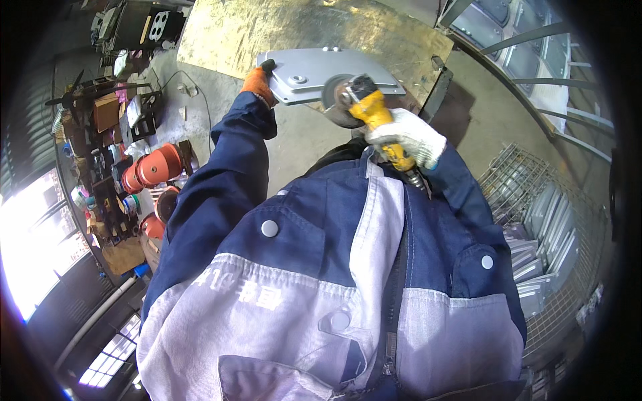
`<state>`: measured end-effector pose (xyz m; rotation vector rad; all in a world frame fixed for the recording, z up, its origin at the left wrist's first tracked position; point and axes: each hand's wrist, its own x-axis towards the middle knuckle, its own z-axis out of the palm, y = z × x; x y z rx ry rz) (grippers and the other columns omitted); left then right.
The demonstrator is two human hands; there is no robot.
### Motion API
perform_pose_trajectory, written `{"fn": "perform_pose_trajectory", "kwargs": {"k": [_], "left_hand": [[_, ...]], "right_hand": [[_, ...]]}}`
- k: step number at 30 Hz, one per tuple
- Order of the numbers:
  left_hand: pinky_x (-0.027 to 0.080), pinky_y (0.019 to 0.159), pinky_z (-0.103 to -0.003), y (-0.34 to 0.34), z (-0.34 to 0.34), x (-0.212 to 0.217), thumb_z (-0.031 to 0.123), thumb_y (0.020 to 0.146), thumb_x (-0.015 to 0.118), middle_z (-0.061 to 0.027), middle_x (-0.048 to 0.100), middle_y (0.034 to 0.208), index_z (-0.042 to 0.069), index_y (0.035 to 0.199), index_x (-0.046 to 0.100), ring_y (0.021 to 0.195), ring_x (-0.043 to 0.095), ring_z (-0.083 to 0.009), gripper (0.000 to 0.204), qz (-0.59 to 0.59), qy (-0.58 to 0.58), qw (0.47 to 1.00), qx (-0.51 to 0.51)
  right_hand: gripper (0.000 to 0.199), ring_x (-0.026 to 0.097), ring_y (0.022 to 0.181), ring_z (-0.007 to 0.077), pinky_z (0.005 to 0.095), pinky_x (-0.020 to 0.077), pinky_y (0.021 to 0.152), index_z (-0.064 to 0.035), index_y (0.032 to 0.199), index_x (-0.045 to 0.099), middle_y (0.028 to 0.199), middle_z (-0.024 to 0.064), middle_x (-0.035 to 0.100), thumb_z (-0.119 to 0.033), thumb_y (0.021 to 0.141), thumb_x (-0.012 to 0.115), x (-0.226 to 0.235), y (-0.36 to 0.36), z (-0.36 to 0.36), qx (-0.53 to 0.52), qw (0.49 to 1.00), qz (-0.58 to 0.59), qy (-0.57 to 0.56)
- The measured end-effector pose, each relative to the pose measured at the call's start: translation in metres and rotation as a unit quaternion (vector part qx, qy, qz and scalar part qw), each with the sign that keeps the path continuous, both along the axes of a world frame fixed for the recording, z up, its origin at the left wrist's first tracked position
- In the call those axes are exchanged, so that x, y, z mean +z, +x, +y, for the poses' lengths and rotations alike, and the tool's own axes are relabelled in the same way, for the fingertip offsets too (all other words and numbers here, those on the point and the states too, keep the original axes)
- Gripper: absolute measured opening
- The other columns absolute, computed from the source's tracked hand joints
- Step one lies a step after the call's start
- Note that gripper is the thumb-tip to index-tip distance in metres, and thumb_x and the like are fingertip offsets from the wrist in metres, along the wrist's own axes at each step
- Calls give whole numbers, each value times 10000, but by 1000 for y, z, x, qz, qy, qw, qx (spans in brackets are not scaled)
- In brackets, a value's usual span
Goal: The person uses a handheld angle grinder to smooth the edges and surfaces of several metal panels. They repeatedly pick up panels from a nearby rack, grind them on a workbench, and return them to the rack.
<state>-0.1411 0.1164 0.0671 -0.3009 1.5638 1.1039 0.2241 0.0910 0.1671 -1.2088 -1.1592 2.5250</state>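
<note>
My left hand [259, 81], in an orange and black glove, grips the left edge of a flat grey metal plate [314, 70] and holds it up over the floor. My right hand [409, 136], in a white knit glove, is closed around the yellow body of an angle grinder [374, 115]. The grinder's round disc [338, 100] lies against the plate's near edge. My blue and grey work jacket fills the lower picture and hides what is under the plate.
A worn board [281, 30] lies on the concrete floor beyond the plate. A wire cage [535, 227] at the right holds several stacked grey metal plates. Orange cylinders [157, 167], boxes and clutter crowd shelves at the left. Metal railings [535, 73] run across the upper right.
</note>
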Motion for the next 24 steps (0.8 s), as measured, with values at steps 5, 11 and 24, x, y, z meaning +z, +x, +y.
{"fn": "perform_pose_trajectory", "kwargs": {"k": [5,11,24], "left_hand": [[526,759,-540,-9,2,-9,231,830,623,-107,683,910,71,960,648,772,663,-322,208,9,-18,1000,1],[529,759,-531,-22,0,-20,236,823,625,-105,686,909,75,950,655,770,664,-321,207,-6,-13,1000,1],[468,900,-415,-49,-1,-39,257,928,552,-113,642,1081,43,1236,515,985,606,-261,377,-18,20,998,-58]], "right_hand": [[237,560,606,119,263,466,598,-13,871,627,696,41,597,-173,724,720,-8,-44,6,95,994,0,45],[384,585,649,154,271,460,606,23,867,654,726,81,629,-288,664,750,-15,-65,5,99,991,1,88],[392,593,661,156,274,463,607,12,875,661,728,77,634,-305,662,749,-30,-49,4,62,996,-35,45]]}}
